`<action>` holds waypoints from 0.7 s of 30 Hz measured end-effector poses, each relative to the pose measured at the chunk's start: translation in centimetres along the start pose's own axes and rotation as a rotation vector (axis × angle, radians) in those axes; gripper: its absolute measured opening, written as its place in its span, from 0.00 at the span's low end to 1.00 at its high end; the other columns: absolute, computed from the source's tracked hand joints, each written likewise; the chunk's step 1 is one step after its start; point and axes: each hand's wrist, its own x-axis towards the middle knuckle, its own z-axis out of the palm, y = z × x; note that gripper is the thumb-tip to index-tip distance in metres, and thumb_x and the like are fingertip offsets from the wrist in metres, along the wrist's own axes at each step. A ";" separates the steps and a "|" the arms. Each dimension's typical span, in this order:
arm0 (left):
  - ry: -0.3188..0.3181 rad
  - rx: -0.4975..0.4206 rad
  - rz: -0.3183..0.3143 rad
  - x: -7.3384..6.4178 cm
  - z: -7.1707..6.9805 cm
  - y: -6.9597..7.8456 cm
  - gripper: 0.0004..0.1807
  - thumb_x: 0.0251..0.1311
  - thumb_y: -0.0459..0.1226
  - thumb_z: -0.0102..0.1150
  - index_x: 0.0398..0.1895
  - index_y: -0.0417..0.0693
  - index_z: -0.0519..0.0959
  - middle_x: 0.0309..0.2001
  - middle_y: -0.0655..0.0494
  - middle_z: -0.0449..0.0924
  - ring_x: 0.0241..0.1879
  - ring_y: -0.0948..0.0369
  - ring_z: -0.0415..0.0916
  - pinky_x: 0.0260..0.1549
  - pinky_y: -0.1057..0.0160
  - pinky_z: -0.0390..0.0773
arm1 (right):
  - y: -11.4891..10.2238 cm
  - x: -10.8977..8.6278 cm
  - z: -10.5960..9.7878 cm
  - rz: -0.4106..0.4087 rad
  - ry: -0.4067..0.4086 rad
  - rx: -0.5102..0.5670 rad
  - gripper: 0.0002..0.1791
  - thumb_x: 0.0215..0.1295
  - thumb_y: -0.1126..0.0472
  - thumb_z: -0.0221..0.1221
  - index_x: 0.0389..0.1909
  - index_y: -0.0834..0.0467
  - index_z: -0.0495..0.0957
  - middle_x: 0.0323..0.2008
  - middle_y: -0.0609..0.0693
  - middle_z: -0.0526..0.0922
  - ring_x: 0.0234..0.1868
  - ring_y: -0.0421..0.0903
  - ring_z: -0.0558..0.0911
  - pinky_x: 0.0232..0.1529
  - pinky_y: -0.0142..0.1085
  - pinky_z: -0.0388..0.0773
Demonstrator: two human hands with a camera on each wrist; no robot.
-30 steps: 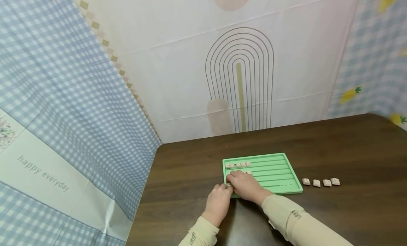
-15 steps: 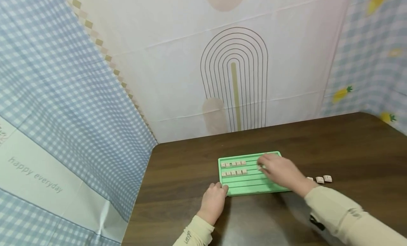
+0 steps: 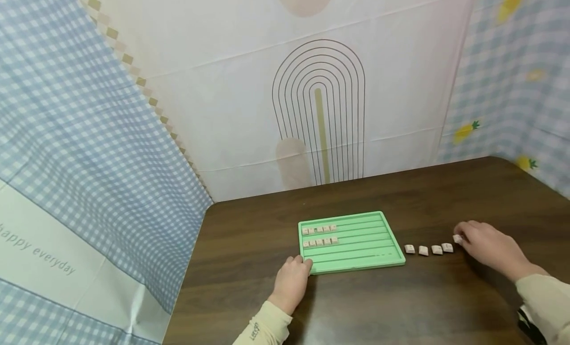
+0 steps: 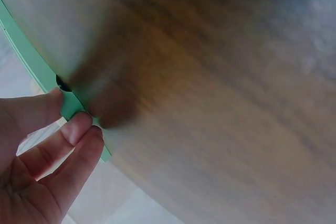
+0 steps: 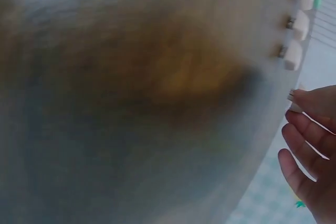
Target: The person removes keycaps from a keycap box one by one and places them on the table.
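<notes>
My left hand holds the near left corner of a light green ridged tray, thumb and fingers pinching its rim. My right hand is at the right, pinching a small white keycap between thumb and fingertips. In the right wrist view that keycap shows just past the thumb. Several similar keycaps lie in a row on the table between tray and right hand. Two short rows of keycaps, an upper row and a lower row, sit at the tray's left side.
The dark wooden table extends around the tray. Behind it hangs a pale cloth with an arch print. Blue checked cloth borders the left side, and another checked cloth with pineapples hangs at the right.
My right hand has carried a keycap from the tray's lower left, across the tray, to the right end of the table row. My left hand stays at the tray's corner. The view turned slightly right.
</notes>
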 end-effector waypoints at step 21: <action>0.001 -0.027 -0.019 0.0 0.2 -0.1 0.03 0.51 0.36 0.61 0.24 0.52 0.77 0.23 0.57 0.76 0.23 0.61 0.69 0.21 0.69 0.75 | -0.6 0.1 -0.4 0.032 -0.071 0.053 0.20 0.55 0.60 0.61 0.48 0.66 0.74 0.44 0.64 0.78 0.42 0.62 0.78 0.31 0.50 0.75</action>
